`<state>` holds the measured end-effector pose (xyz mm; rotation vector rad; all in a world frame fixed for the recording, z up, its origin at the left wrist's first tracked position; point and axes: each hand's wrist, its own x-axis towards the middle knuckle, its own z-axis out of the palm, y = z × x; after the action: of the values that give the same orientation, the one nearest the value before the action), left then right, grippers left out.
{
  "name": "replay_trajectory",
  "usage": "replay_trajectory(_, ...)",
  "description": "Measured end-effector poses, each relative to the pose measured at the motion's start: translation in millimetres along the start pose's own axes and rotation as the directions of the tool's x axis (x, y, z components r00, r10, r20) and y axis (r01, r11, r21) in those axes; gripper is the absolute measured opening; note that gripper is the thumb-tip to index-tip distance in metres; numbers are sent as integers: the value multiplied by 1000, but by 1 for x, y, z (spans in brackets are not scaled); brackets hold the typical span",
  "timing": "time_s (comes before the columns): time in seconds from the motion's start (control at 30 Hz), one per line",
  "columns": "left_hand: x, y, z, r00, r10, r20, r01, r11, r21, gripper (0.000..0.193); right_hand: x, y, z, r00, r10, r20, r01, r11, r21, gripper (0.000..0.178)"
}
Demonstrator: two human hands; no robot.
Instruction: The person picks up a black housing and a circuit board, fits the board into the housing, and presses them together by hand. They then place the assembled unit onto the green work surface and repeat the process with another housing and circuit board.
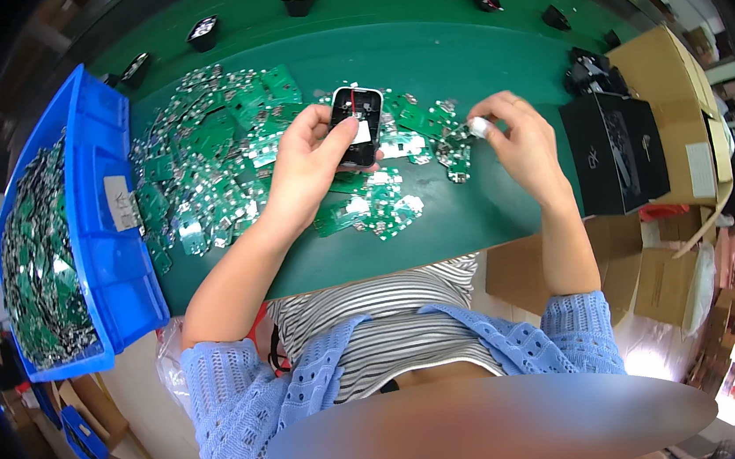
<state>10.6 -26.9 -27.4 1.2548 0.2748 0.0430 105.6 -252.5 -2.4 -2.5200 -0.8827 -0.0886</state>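
My left hand (312, 155) is closed around an open black plastic housing (363, 104) with a pale rim. A red wire and a white patch show inside it, and my left thumb lies over its cavity. To the right, my right hand (518, 140) is held with fingers bent and thumb and forefinger close together at the edge of the loose boards. Something white (480, 127) shows at its thumb tip; whether it is a wrap or a held piece is unclear. Green circuit boards (208, 139) lie heaped beneath and left of my hands, with a smaller cluster (383, 206) nearer me.
A blue bin (105, 246) full of circuit boards (43, 261) stands at the left. At the right are a black box (595, 154) and an open cardboard box (669, 103). Several small black housings, one a black cup-like piece (300, 1), sit along the green table's (489, 209) far side.
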Motion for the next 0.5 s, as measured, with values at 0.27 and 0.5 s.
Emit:
replay_trajectory(0.27, -1, -5, -9, 999, 32, -20, -31, 999, 32, 15, -1, -52, 6, 998, 45, -38, 21, 333, 943, 14)
replay_trajectory(0.5, -4, -7, -7, 993, 114, -15, -114, 993, 26, 16, 16, -75, 29, 1000, 19, 19, -22, 163, 986, 16)
